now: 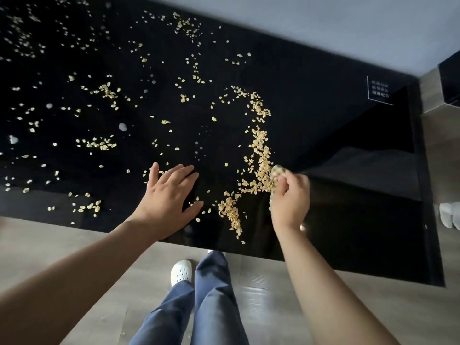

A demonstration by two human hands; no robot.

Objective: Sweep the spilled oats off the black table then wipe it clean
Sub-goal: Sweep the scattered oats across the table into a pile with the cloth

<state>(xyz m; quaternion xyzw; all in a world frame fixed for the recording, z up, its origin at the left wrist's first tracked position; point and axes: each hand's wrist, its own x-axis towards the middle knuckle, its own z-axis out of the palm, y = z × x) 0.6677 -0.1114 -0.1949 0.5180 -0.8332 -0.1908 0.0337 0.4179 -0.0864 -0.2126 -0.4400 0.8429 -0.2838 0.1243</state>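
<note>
Oats [258,165] spilled over black table [348,220], viewed from above.

At 6 o'clock, nearest: blue trouser legs [214,307] and one white perforated shoe [181,272] on grey floor [74,257].

Just past the table's near edge, at 7 o'clock of centre: left hand [171,197], palm down, fingers straight and spread, holding nothing. Contact with the surface not discernible.

At 4 o'clock: right hand [290,197], fingers curled round a clump of oats, flakes showing at the fingertips, just beside the heap.

Between the hands and running toward 1 o'clock: densest flakes, a curved ridge from the near edge up past the right hand.

Farther out, from 9 to 12 o'clock: loose flakes and small clusters scattered well apart across the glossy top, a few pale blurred specks among them.

At 2 o'clock, near the far corner: small white-printed sign [379,90], text too small to read.

At 3 o'clock, beyond the table's side: white footwear [446,217] on the floor, cut by the frame edge.

Beyond the far edge, 12 to 2 o'clock: plain grey surface [323,26].
</note>
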